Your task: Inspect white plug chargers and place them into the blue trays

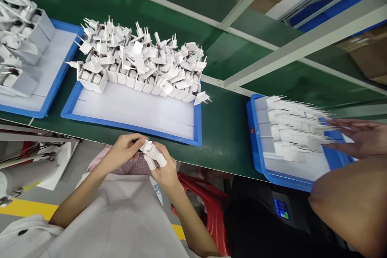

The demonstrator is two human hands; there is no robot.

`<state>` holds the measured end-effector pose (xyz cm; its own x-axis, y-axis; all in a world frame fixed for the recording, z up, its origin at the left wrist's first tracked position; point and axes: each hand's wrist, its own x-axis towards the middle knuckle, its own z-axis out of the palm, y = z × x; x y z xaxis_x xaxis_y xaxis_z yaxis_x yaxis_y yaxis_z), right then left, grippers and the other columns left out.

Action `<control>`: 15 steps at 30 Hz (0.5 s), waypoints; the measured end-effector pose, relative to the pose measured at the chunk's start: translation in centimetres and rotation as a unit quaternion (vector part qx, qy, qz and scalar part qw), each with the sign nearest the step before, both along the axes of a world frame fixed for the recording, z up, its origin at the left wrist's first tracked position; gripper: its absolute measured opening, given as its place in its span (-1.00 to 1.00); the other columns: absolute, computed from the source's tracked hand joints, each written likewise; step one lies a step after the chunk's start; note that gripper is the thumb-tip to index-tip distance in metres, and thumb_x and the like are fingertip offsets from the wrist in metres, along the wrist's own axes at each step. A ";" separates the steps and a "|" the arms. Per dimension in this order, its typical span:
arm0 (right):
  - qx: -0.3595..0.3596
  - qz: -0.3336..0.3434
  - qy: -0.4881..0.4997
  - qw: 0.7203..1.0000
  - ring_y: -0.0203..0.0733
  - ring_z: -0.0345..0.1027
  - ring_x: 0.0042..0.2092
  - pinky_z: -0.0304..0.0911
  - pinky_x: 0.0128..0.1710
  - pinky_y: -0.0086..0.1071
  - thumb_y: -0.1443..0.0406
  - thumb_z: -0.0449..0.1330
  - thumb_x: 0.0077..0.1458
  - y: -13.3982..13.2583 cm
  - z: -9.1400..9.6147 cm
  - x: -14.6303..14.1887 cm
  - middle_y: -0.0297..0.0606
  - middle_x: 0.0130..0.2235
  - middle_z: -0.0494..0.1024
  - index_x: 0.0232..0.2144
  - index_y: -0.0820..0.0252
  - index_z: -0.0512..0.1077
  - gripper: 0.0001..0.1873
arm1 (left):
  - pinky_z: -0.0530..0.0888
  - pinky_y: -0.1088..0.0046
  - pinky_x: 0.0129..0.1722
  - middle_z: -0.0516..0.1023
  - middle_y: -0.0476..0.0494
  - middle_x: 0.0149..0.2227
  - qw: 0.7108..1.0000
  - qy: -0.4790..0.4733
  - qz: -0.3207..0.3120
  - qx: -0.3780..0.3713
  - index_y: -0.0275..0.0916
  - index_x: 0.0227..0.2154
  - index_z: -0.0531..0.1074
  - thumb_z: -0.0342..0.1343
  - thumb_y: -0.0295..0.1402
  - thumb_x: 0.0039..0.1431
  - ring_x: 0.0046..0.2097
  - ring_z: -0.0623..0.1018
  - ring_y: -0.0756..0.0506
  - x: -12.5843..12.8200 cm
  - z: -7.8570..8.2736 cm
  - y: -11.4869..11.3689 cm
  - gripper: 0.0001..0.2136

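In the head view, just off the near edge of the green surface [223, 149], gripping one small white plug piece [147, 147] with both hands. On its left side, left hand [123, 152], with thumb and fingers drawn narrow on it; on its right side, right hand [167, 172], pinching it, with white finger covers [162, 162] on two fingers. Impossible to tell the full shape of the piece beneath the fingertips. Behind left hand, below the near edge, pink checked cloth [130, 168]. Directly beyond both hands, close to the near edge of the surface, a blue tray [197, 129] with a white lining, bare in its near half. Along the far half of that tray, a crowded heap of white plug parts [140, 58], with pins pointing many ways, above a row of open white housings [140, 84]. At the left end of the surface, a second blue tray [48, 102], with more white housings and plug parts [19, 44] in its left part. Toward the right of the surface, well apart from the middle tray, a third blue tray [256, 151], with white pieces [288, 131] in close rows, pins up. Over the right end of this tray, a co-worker's hand [361, 139], fingers extended; contact with the pins impossible to judge. Below the near edge, right of both hands, a red stool [208, 205].
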<state>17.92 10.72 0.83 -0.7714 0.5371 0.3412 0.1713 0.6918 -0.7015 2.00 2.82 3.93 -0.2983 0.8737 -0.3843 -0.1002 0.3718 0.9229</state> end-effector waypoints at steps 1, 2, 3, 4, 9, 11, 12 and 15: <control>-0.001 -0.002 -0.008 1.000 -0.16 0.49 -0.14 0.42 -0.19 -0.37 0.26 0.06 0.29 0.0 0.1 0.0 -0.14 -0.09 0.51 0.04 0.13 0.26 -0.72 | 0.30 0.55 -0.60 0.36 0.07 -0.65 1.000 -0.014 -0.002 -0.001 -0.30 -0.17 0.50 0.01 -0.15 0.25 -0.60 0.38 0.02 0.0 -0.2 0.0 -0.67; -0.002 -0.007 -0.020 1.000 -0.15 0.49 -0.15 0.42 -0.21 -0.36 0.22 0.07 0.29 -0.1 0.2 0.0 -0.13 -0.10 0.52 0.04 0.13 0.26 -0.70 | 0.32 0.54 -0.59 0.38 0.06 -0.63 1.000 -0.020 -0.002 0.003 -0.30 -0.17 0.49 0.01 -0.15 0.24 -0.60 0.39 0.02 0.1 -0.3 0.0 -0.68; -0.004 -0.014 -0.034 0.999 -0.13 0.50 -0.17 0.42 -0.24 -0.36 0.19 0.08 0.28 -0.1 0.3 -0.1 -0.13 -0.11 0.53 0.03 0.14 0.26 -0.69 | 0.34 0.54 -0.58 0.40 0.05 -0.61 1.000 -0.017 -0.001 0.009 -0.30 -0.18 0.48 0.01 -0.15 0.24 -0.59 0.41 0.02 0.1 -0.4 0.0 -0.68; -0.004 -0.021 -0.048 0.999 -0.12 0.50 -0.21 0.42 -0.28 -0.35 0.15 0.09 0.27 -0.1 0.3 -0.1 -0.14 -0.14 0.54 0.02 0.15 0.27 -0.67 | 0.35 0.54 -0.57 0.41 0.05 -0.59 1.000 -0.008 -0.001 0.015 -0.29 -0.19 0.47 0.01 -0.15 0.25 -0.58 0.42 0.02 0.2 -0.5 0.1 -0.69; 0.019 -0.032 -0.041 0.998 -0.14 0.46 -0.37 0.35 -0.41 -0.35 0.17 0.10 0.24 0.3 0.0 -0.7 -0.16 -0.30 0.55 -0.11 0.21 0.34 -0.74 | 0.32 0.54 -0.58 0.37 0.07 -0.58 0.998 0.059 0.010 0.031 -0.26 -0.30 0.42 -0.07 -0.16 0.30 -0.61 0.37 0.04 0.7 -0.5 0.2 -0.72; -0.020 -0.028 -0.009 0.999 -0.16 0.45 -0.34 0.34 -0.37 -0.36 0.22 0.14 0.19 0.6 0.0 -1.0 -0.16 -0.27 0.54 -0.19 0.19 0.38 -0.82 | 0.33 0.53 -0.57 0.40 0.04 -0.52 0.995 0.088 0.026 0.047 -0.26 -0.26 0.42 -0.10 -0.17 0.32 -0.59 0.37 0.05 1.0 -0.4 -0.2 -0.70; -0.073 -0.038 0.015 0.996 -0.19 0.44 -0.34 0.33 -0.37 -0.37 0.22 0.18 0.15 0.7 0.1 -1.0 -0.19 -0.27 0.53 -0.25 0.17 0.39 -0.85 | 0.34 0.52 -0.55 0.46 -0.01 -0.44 0.991 0.111 0.034 0.061 -0.26 -0.21 0.42 -0.11 -0.17 0.33 -0.57 0.38 0.05 1.1 -0.2 -0.5 -0.70; -0.364 -0.132 0.128 0.913 -0.35 0.26 -0.53 0.18 -0.59 -0.48 0.15 0.28 0.05 0.4 1.1 -1.0 -0.37 -0.38 0.46 -0.36 0.11 0.36 -0.79 | 0.45 0.44 -0.36 0.49 -0.19 -0.05 0.958 0.250 0.036 0.138 -0.22 -0.03 0.37 0.04 -0.15 0.26 -0.31 0.50 -0.04 1.7 0.7 -1.6 -0.68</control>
